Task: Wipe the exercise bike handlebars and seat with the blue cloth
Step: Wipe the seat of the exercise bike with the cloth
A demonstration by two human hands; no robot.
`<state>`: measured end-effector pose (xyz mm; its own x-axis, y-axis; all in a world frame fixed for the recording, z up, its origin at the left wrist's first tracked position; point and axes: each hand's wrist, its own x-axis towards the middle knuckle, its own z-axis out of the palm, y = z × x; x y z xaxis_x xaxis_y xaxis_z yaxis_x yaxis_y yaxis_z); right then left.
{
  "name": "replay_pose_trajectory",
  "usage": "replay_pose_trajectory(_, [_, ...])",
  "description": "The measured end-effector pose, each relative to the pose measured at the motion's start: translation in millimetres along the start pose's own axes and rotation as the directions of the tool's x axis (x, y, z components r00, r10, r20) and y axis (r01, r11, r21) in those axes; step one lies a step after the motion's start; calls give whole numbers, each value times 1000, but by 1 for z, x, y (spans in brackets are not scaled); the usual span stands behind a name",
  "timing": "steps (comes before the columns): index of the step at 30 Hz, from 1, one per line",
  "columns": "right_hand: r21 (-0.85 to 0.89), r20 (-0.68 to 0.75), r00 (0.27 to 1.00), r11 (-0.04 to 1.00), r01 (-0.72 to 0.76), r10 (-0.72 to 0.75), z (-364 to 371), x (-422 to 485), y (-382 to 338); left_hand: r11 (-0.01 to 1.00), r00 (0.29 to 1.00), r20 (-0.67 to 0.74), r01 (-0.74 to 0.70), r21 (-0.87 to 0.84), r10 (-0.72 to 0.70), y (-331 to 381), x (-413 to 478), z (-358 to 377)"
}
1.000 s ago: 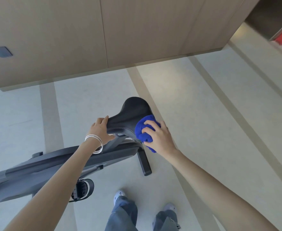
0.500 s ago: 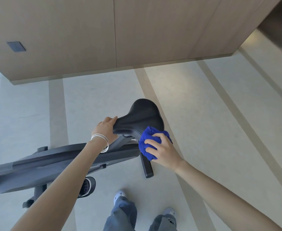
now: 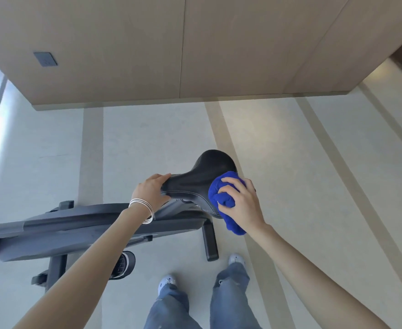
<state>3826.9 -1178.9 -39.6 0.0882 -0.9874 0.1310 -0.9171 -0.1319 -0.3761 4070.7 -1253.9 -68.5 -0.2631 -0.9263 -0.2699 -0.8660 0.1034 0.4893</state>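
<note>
While the person stands beside the bike: the head camera looks down on a black seat (image 3: 195,184) atop a dark grey exercise bike (image 3: 88,224), with jeans and pale shoes showing below.
Blue cloth (image 3: 216,199): bunched against the wide rear part of the seat, on the side nearer the person; one end hangs down under the wrist.
Right hand (image 3: 245,205): fingers curled round the cloth, pressing it onto the seat.
Left hand (image 3: 150,193): thumb and fingers wrapped round the seat's narrow nose, apparently steadying it; silver bangles (image 3: 143,208) circle the wrist.
Handlebars: out of view, past the left edge.
Step in hand: wiping the seat, judging by where the cloth sits.
Next move: probably calls for drawing the cloth across the top toward the nose, and the left hand must let go so that the nose can be wiped.
Unknown: whether the handlebars are already wiped cannot be told.
</note>
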Motion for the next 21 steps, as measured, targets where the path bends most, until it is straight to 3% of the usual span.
replay_pose_trajectory(4, [-13,-5,993,993,117,-117,5,23,1,998,999,0,44,-41,-45,-3,-3,-2])
replay_pose_trajectory(8, [72,78,953,956,286,-291,0,55,5,991,991,42,130,-38,-128,-11,-15,-5])
replay_pose_trajectory(13, [144,179,790,810,569,-586,-4,98,11,952,953,1,303,-35,-303,-5,-51,2])
replay_pose_trajectory(21, [319,302,646,713,624,-701,13,129,17,800,790,-167,545,-251,-590,56,-97,41])
